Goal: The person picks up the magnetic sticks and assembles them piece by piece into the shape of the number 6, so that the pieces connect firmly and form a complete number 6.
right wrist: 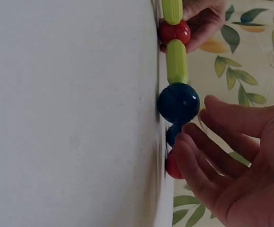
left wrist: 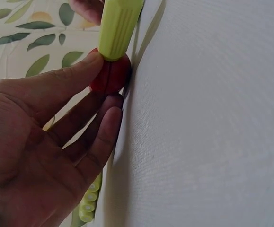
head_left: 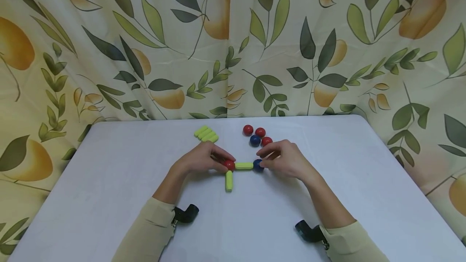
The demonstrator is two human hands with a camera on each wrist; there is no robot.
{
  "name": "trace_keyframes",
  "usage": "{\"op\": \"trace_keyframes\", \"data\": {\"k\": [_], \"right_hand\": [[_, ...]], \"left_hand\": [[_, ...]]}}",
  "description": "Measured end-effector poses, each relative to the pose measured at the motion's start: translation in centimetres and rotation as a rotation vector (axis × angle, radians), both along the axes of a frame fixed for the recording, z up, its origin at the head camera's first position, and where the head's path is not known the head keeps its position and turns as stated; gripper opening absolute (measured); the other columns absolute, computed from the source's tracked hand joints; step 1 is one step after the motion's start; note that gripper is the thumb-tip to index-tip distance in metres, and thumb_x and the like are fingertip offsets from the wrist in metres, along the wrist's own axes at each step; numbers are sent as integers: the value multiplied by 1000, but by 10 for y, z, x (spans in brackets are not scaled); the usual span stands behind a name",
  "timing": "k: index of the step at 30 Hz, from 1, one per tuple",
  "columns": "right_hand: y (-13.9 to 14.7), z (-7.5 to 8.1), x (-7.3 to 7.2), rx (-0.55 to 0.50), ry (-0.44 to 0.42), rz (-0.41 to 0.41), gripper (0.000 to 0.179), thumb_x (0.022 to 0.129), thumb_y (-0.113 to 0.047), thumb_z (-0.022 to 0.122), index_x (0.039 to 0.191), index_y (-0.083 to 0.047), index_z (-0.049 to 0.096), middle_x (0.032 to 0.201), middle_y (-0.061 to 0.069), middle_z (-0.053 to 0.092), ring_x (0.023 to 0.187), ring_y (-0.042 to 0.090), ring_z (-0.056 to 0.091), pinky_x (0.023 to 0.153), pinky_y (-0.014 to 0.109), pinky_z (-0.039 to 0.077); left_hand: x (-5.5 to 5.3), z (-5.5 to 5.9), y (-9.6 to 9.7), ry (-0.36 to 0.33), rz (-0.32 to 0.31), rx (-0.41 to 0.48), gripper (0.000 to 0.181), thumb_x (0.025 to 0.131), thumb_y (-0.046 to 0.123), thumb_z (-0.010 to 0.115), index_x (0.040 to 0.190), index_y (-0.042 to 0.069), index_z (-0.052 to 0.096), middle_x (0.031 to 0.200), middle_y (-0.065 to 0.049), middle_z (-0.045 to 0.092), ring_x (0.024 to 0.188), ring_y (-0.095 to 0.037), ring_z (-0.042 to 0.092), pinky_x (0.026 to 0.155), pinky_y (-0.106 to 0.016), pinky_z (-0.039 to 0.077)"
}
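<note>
My left hand pinches a red ball between thumb and fingers, as the left wrist view also shows. From that ball one light green rod points toward the near edge. A second green rod runs right from it to a blue ball. Beside this blue ball is my right hand. In the right wrist view its relaxed, parted fingers appear just off the blue ball, without curling round it.
Several loose green rods lie side by side behind my left hand. Behind my right hand is a cluster of red balls and one blue ball. A leaf-patterned curtain hangs behind the white table.
</note>
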State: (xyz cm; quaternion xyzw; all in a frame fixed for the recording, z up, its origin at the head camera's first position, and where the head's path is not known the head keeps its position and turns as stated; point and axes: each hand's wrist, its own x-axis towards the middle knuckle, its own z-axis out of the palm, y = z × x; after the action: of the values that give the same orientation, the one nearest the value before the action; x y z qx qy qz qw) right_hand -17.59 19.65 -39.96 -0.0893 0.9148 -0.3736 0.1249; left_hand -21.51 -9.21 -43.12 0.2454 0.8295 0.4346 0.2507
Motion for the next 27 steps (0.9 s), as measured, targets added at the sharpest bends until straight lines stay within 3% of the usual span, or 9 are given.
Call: {"op": "trace_keyframes", "data": {"k": [7,13,19,27], "right_hand": [[9,5,-7,10,88,-131,26,91,-18,79,117,-12,78,111,8,77,101,26,71,80,33,56],[13,2,-19,26,54,-218,36,94,-20,75,127,-9,71,124,18,69,110,34,69,90,42,59],[11,-4,-31,34,17,-217,46,94,-23,76,136,-9,66,130,22,65,117,38,66,96,48,56],[12,-12,-39,14,-4,-206,35,94,-20,75,127,-8,73,120,17,72,108,31,66,84,34,54]], "left_hand": [[1,1,-1,-7,10,-10,31,89,13,83,119,20,80,109,4,79,98,-12,69,90,-29,55],[0,-1,-1,5,3,-3,32,89,14,83,120,21,80,111,3,79,99,-12,69,90,-28,55],[0,0,0,-5,4,4,32,89,14,83,120,21,80,111,4,79,100,-13,69,90,-29,55],[0,-1,-1,-12,13,11,32,89,13,83,120,21,80,111,4,79,100,-13,70,90,-28,55]]}}
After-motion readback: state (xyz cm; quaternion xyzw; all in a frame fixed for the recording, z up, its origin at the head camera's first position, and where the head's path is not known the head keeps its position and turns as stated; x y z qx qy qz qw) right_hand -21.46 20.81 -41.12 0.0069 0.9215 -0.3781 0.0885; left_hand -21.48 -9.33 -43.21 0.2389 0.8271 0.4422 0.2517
